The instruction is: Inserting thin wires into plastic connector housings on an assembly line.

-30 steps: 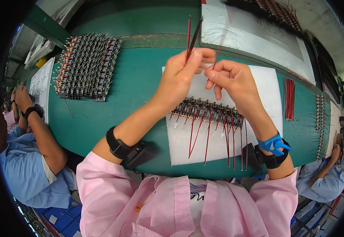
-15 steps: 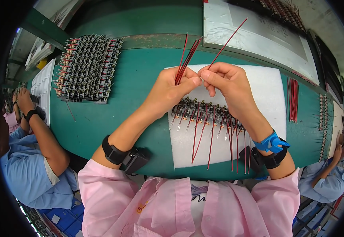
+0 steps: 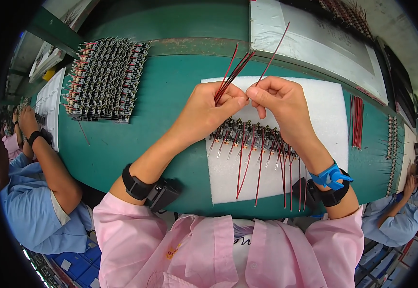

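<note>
My left hand [image 3: 214,105] is closed round a small bundle of red and black wires [image 3: 233,77], whose ends fan upward. Close beside it, my right hand [image 3: 278,98] pinches a single red-black wire [image 3: 274,55] that points up and to the right. The fingertips of both hands nearly meet, and the lower wire ends are hidden among them. Below the hands, a row of small circuit boards [image 3: 242,132] lies on a white foam sheet [image 3: 324,144]. Several red wires [image 3: 259,168] trail from the row toward me.
Stacked circuit boards [image 3: 105,81] stand at the left of the green table [image 3: 165,79]. Right of the foam lie a bundle of red wires [image 3: 357,122] and a strip of small parts [image 3: 392,149]. A white-topped panel [image 3: 314,48] borders the back. Co-workers sit on both sides.
The wires in both my hands have tilted slightly, the left bundle leaning further right. My hands have shifted a little to the right. Both grips stay closed.
</note>
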Motion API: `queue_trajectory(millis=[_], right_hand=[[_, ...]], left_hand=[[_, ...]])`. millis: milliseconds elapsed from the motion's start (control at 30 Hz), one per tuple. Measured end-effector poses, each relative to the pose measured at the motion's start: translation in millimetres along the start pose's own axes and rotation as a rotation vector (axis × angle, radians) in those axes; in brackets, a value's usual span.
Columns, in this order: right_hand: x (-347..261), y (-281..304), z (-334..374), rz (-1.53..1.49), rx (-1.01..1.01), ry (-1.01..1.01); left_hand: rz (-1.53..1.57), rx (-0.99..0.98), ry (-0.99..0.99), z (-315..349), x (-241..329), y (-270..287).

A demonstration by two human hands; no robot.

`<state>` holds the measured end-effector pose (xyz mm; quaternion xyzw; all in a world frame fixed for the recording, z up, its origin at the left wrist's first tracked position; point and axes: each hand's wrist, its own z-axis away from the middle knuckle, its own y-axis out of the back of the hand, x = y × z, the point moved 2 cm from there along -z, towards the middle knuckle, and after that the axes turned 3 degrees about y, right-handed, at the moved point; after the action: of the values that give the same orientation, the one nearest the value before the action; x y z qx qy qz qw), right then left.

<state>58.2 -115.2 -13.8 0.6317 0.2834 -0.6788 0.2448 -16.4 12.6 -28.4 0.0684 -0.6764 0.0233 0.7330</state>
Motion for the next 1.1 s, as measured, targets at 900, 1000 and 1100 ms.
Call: queue_trajectory(millis=[900,1000,1100], right_hand=[[1,0,6,0.266,-0.025,0.018],[1,0,7,0.294,-0.015,0.042],[1,-1,7,0.357,-0.013,0.089]], left_hand=[[-0.265,0.064,-0.069,5,9,1],[-0.275,0.052,-0.052,5,10,2],[-0.262,0.037,-0.014,5,9,2]])
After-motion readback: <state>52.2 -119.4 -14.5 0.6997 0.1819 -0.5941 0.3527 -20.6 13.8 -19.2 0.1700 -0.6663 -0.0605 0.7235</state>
